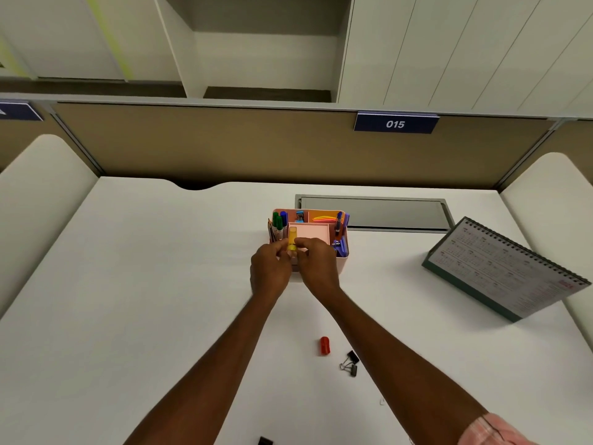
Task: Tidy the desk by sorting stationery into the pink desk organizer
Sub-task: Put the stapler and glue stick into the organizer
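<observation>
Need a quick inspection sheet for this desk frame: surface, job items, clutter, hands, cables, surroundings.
Surface: white desk, closed grey hatch at the back.
Job's things: pink organizer with markers, pens, sticky notes; yellow highlighter held over it; red cap, binder clips and a black item loose on the desk.
Clutter: desk calendar at right.
Grippers: left hand and right hand both pinch the highlighter.
Cables: nothing seen.
Surroundings: tan partition, label 015, white cabinets.
</observation>
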The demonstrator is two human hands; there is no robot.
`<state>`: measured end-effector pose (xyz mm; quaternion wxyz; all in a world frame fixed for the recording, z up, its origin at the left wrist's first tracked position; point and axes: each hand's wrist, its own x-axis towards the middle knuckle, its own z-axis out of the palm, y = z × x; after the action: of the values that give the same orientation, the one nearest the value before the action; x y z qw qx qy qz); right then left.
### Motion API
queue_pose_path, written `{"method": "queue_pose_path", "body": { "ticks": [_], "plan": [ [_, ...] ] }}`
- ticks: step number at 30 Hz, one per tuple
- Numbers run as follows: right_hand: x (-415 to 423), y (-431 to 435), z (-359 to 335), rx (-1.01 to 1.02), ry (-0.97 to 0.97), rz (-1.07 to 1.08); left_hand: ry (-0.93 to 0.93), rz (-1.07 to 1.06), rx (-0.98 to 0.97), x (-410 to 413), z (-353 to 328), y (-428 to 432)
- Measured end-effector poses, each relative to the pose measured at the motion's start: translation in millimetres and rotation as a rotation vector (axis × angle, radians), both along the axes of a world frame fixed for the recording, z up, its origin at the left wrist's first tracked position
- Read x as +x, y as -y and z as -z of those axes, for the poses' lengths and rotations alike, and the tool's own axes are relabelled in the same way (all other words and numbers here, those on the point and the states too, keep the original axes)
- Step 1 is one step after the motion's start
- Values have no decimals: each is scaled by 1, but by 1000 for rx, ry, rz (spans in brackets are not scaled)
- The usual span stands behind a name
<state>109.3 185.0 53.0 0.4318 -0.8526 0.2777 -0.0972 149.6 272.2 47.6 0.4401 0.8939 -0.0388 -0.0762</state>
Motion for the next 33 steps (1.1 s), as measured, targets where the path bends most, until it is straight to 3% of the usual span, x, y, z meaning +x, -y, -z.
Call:
{"method": "queue_pose_path", "body": {
  "ticks": [14, 22, 33],
  "plan": [
    [4, 4, 4, -29, -5, 33, 16, -39, 75, 12, 10, 5],
    [-8, 4, 0, -3, 151, 26, 115, -2, -31, 9, 8, 5],
    [-3, 6, 0, -60, 185, 49, 143, -77, -100, 5, 2, 13]
  ]
}}
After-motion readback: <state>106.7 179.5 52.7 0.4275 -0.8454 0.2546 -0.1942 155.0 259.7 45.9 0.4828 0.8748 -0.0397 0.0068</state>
